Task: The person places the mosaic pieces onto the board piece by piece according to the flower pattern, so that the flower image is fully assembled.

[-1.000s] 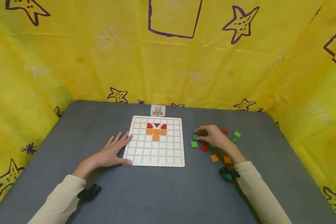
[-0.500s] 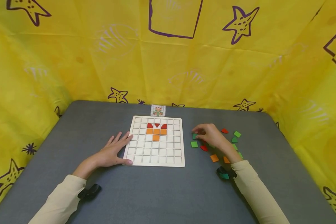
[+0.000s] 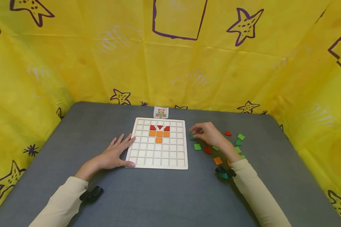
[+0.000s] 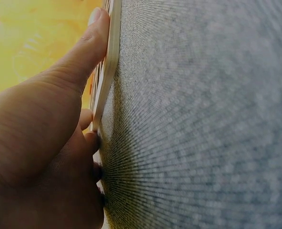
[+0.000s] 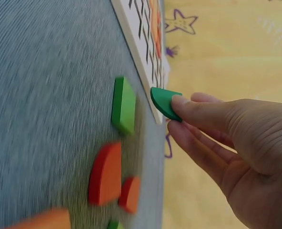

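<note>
A pale wooden grid board (image 3: 164, 154) lies mid-table, with red (image 3: 167, 128) and orange tiles (image 3: 158, 139) set in its upper cells. My left hand (image 3: 110, 157) rests on the board's left side, fingers spread, the thumb (image 4: 86, 50) along the near corner. Just right of the board, my right hand (image 3: 208, 135) pinches a dark green quarter-round tile (image 5: 163, 101) between thumb and fingers. In the right wrist view the tile is held up off the table. A light green square tile (image 3: 197, 147) lies below that hand.
Behind the board lies a small printed pattern card (image 3: 161, 112). Loose red (image 3: 207, 151), orange (image 3: 217, 160) and green tiles (image 3: 241, 136) are scattered on the right, some partly under the right forearm. A yellow patterned cloth (image 3: 170, 63) closes off the back and sides.
My right hand has moved left towards the board, carrying the dark green tile away from the loose tiles. The left hand stays where it was on the board.
</note>
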{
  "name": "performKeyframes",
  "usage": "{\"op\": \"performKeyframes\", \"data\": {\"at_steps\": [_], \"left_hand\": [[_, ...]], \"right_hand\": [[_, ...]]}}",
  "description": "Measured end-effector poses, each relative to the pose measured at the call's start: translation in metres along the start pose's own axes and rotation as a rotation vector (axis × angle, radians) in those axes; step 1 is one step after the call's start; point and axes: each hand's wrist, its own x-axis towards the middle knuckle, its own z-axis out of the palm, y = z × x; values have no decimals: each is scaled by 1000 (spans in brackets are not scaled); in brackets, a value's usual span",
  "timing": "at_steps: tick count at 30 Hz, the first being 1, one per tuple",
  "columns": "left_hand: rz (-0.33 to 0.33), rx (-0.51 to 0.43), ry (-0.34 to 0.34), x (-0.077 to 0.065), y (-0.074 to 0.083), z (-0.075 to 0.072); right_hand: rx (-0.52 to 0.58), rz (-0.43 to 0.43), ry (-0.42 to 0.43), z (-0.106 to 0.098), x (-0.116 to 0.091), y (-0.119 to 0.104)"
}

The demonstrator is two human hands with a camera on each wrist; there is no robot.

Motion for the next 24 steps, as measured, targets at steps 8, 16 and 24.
{"op": "performKeyframes", "data": {"at_steps": [8, 16, 24], "left_hand": [[-9, 10, -6, 2, -1, 2], [-17, 10, -5, 2, -2, 1], [-8, 11, -3, 1, -4, 2]], "right_hand": [[-5, 8, -39, 17, 18, -11], [19, -28, -67, 30, 32, -26], [39, -55, -88, 43, 41, -40]]}}
